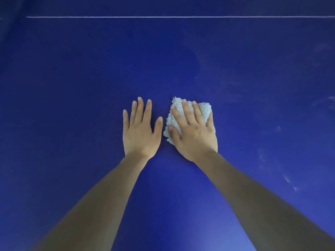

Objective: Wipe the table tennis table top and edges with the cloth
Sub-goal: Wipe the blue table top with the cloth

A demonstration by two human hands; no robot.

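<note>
So the big dark blue table tennis desk (72,69) fills pretty much the whole view, with a thin white painted line (181,17) running across near the far side. No edge or corner of the desk shows from here, so I can't place things against them. To the right of the hands the top has pale dusty smears and streaks (290,180), so that patch looks unwiped to me.

Both bare forearms reach in from the near side. The left hand (140,132) lies flat on the bare desk, palm down, fingers (139,109) straight and a bit spread, holding nothing. Looks like it's just bracing.

The right hand (194,134) is flat on a small, fluffy white terry cloth (174,110), bunched into a rough pad. Its fingers (186,113) are stretched out on top and pressing it down rather than gripping it. The thumb rests on the cloth's left side. The cloth sits just beside the left hand's thumb, not touching it, and pokes out past the right hand's fingertips on the far side and along the left.

My read: this is mid-wipe on the top surface, edges not started yet. The next move probably calls for steady downward pressure while sliding the cloth right into those smears, keeping the pad under the palm so it doesn't unfold.
</note>
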